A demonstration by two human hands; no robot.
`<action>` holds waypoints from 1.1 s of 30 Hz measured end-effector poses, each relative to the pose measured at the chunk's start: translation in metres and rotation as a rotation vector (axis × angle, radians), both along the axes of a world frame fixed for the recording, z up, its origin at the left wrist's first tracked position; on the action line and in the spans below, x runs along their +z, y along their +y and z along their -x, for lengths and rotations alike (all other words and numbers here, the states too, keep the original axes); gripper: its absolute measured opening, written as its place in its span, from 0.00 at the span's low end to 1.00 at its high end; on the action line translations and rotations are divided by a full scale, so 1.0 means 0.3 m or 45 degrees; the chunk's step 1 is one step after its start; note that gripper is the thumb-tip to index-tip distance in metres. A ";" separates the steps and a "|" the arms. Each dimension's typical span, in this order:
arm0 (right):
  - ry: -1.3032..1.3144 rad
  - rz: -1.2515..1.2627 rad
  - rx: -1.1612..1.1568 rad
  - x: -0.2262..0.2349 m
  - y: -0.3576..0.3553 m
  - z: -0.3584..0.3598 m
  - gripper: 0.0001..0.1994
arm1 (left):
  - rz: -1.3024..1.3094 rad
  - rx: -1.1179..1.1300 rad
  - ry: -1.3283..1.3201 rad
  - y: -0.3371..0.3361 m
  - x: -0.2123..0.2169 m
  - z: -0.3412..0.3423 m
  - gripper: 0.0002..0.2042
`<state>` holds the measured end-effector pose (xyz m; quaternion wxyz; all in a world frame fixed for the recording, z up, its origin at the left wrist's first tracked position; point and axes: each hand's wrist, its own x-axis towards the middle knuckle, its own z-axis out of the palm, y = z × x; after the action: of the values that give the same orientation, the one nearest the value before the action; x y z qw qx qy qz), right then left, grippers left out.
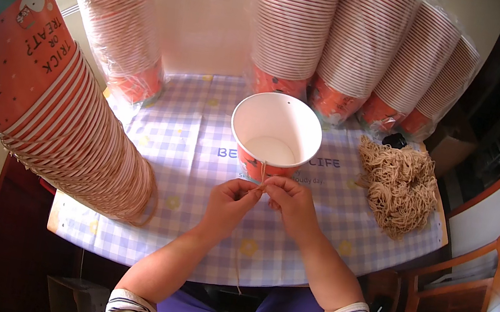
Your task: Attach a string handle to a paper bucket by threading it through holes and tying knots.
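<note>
A paper bucket [276,127], white inside and orange outside, stands upright on the table in front of me. A thin tan cord [263,169] hangs at its near rim and runs down to my fingers. My left hand [233,203] pinches the cord just below the bucket's near side. Against it, fingertips meeting, my right hand [290,206] pinches the cord too. A loose tail of cord dangles below my hands over the table's front edge. The exact knot or loop between my fingertips is too small to make out.
A tall leaning stack of orange buckets with cords [84,121] rises at the left. Plastic-wrapped bucket stacks [292,24] line the back, with another wrapped stack [120,22] at back left. A heap of tan cords [398,187] lies right on the checked tablecloth [182,125]. A wooden chair [459,290] stands right.
</note>
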<state>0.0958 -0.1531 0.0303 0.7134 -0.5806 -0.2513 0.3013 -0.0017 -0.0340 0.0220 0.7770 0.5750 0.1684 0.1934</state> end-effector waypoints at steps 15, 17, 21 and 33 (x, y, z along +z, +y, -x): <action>0.562 -0.184 0.173 -0.017 -0.004 -0.005 0.07 | -1.475 0.466 -0.373 -0.002 0.008 0.000 0.13; 0.566 -0.193 0.194 -0.018 -0.005 -0.005 0.07 | -1.484 0.470 -0.375 -0.001 0.003 -0.001 0.13; 0.540 -0.177 0.176 -0.017 -0.004 -0.001 0.07 | -1.466 0.452 -0.360 0.004 0.000 -0.002 0.13; 0.424 -0.172 0.123 -0.021 -0.002 -0.004 0.08 | -1.022 0.352 -0.314 0.000 0.004 0.004 0.07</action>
<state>0.0969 -0.1539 0.0239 0.7673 -0.4606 -0.1771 0.4096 -0.0028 -0.0339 0.0233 0.4733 0.7758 0.0614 0.4127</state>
